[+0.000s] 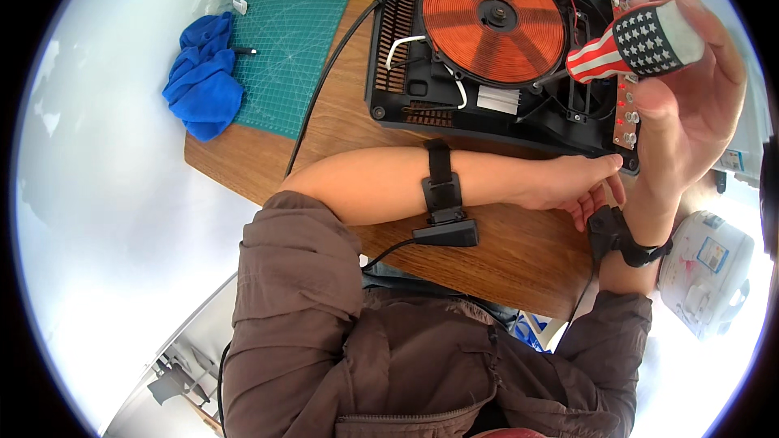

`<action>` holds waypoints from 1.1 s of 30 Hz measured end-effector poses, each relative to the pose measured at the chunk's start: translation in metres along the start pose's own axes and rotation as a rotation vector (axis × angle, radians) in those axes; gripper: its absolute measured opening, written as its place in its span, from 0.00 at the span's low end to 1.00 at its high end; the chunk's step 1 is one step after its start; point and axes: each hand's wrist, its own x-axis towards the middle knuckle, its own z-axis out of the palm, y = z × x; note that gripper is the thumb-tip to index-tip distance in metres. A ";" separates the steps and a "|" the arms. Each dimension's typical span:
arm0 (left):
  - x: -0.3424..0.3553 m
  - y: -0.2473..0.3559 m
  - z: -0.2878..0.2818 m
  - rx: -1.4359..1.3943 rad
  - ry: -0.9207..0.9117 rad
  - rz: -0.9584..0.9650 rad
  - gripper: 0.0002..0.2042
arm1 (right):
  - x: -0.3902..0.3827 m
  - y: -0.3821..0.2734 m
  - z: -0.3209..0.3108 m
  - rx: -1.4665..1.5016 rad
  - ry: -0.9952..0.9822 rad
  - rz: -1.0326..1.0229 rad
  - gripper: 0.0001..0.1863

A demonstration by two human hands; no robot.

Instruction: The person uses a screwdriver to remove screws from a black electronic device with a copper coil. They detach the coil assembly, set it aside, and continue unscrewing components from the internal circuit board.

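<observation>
My right hand (690, 113) grips a screwdriver (600, 57) by its thick handle, patterned in red and white stripes with white stars on black. Its thin shaft slants down to the left, and its tip is at the lower right edge of a round copper coil (462, 24). The coil sits in an opened black appliance housing (406, 109), apparently an induction cooker. Beside the housing's near right corner is my left hand (572, 182), fingers loosely bent and apart, nothing visible in them. Whether it touches the housing I cannot tell.
A small circuit board (626, 118) with red lights lies along the housing's right side. A black cable (324, 73) crosses the wooden table (487, 268). On the left are a green cutting mat (280, 89) and a blue cloth (203, 81). A white container (706, 264) stands right.
</observation>
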 end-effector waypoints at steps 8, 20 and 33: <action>0.000 0.001 0.000 0.054 0.037 0.004 0.31 | 0.006 -0.013 0.018 0.292 0.114 0.160 0.33; -0.003 0.002 0.000 -0.033 0.016 -0.031 0.26 | 0.022 -0.004 0.068 -0.349 0.375 -0.063 0.28; -0.003 0.000 -0.006 -0.048 0.002 -0.028 0.24 | 0.017 0.034 0.007 0.223 0.018 -0.173 0.32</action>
